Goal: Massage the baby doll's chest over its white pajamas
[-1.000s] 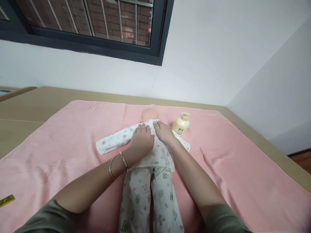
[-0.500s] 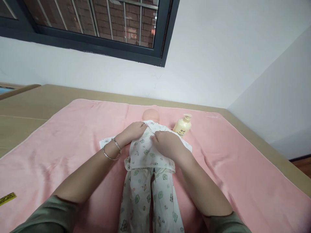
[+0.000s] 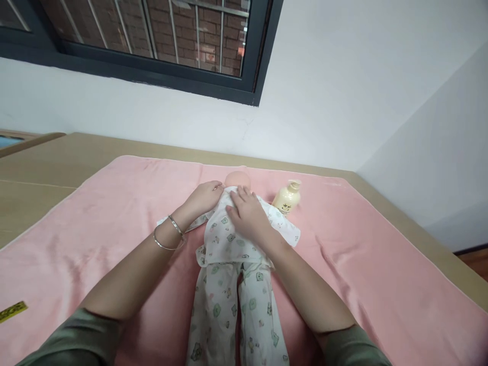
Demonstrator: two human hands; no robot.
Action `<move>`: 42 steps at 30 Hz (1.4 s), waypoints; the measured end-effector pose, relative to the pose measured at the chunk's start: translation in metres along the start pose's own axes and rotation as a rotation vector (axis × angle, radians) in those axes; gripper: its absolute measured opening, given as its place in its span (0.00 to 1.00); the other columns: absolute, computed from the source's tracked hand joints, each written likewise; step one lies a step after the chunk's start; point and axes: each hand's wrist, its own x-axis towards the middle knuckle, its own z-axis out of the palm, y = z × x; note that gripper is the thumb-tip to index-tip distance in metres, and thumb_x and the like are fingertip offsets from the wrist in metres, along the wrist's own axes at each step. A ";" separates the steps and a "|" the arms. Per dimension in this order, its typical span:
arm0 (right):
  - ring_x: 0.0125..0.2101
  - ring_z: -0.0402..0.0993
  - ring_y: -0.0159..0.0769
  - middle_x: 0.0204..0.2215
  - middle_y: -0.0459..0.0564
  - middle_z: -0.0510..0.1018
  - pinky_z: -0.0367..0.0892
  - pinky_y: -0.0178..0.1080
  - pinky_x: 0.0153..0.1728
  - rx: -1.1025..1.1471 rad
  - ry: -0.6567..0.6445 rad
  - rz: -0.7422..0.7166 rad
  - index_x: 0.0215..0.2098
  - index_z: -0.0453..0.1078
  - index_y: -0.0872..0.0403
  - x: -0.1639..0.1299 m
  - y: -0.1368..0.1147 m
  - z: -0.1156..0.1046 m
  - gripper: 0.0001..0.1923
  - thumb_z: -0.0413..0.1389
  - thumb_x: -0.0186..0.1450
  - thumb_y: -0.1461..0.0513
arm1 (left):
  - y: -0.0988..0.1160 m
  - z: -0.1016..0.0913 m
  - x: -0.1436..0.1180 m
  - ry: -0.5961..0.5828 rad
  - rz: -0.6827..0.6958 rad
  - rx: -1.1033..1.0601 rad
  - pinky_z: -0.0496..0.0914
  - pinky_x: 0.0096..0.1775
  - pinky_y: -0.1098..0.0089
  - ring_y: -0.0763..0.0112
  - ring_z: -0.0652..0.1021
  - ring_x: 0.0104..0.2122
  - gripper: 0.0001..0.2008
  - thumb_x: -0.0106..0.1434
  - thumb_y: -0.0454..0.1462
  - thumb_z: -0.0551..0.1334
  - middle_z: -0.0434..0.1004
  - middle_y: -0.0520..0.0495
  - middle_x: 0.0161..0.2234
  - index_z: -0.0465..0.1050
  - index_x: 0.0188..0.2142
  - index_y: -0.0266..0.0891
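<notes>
**Both hands at the doll's collar**

A baby doll [image 3: 232, 239] lies on its back on a pink towel [image 3: 95, 223] spread over a tan surface [image 3: 46, 162], head pointing away from the person, dressed in a white printed top and matching trousers. The left hand [image 3: 204, 195] curls at the neckline beside the doll's head, fingers bent onto the fabric edge; whether it actually pinches the cloth cannot be told. The right hand [image 3: 247, 216] lies flat and open on the chest, fingers spread and pressing the top down. The two hands sit close together, nearly touching at the collar. Two bangles [image 3: 168, 235] circle the left wrist.

The step in hand looks like closing or smoothing the top's front at the neck. The next move likely calls for a light pull on the collar while the flat palm keeps the fabric from bunching.

A cream pump bottle [image 3: 287, 197] stands just beside the doll's outstretched sleeve, and a yellow strip [image 3: 12, 311] lies near the towel's left edge
</notes>
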 end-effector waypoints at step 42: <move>0.70 0.49 0.58 0.71 0.63 0.57 0.51 0.60 0.65 -0.062 -0.106 0.001 0.68 0.60 0.55 -0.005 0.005 -0.032 0.27 0.47 0.75 0.53 | 0.064 -0.023 -0.071 -0.555 0.292 0.272 0.55 0.26 0.65 0.70 0.61 0.21 0.15 0.60 0.40 0.60 0.62 0.53 0.21 0.54 0.21 0.43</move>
